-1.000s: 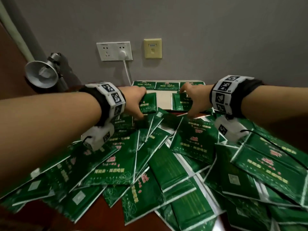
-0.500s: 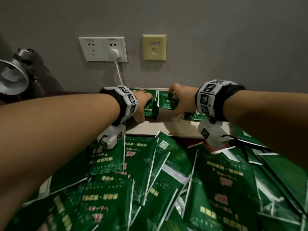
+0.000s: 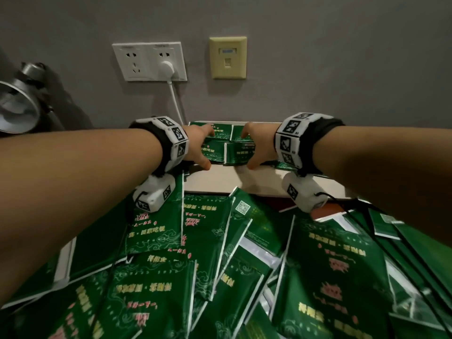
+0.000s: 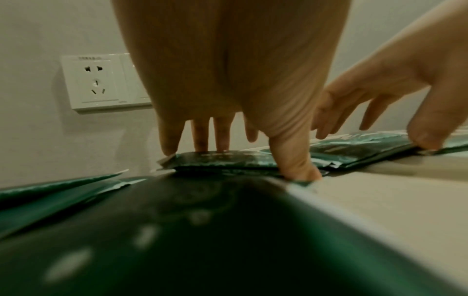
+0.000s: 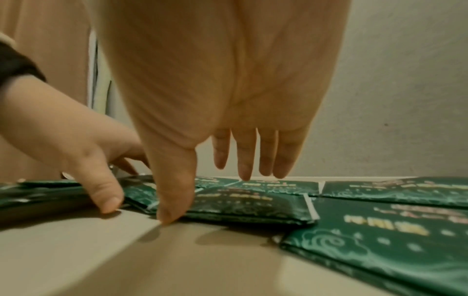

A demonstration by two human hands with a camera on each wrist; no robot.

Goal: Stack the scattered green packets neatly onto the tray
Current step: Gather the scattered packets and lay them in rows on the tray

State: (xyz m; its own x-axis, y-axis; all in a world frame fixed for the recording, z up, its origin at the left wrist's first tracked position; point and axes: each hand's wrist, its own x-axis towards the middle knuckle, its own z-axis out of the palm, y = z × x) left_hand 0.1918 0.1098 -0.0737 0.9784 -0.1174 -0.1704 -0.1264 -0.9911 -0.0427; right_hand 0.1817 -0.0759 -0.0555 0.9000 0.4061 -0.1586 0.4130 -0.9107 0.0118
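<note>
With our left hand [image 3: 199,149] and right hand [image 3: 256,148] spread flat, fingers apart, squaring thin glossy green foil packets [image 3: 226,149] on the pale flat tray [image 3: 220,182], we risk a hard nudge sliding them off square

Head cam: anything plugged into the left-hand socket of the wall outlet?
No. The white plug sits in the right-hand socket of the wall outlet; the left-hand socket is bare.

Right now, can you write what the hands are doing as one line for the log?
left hand: open, fingers on left packet | right hand: open, thumb at right packet | tray: near part bare | loose packets: scattered in front
</note>
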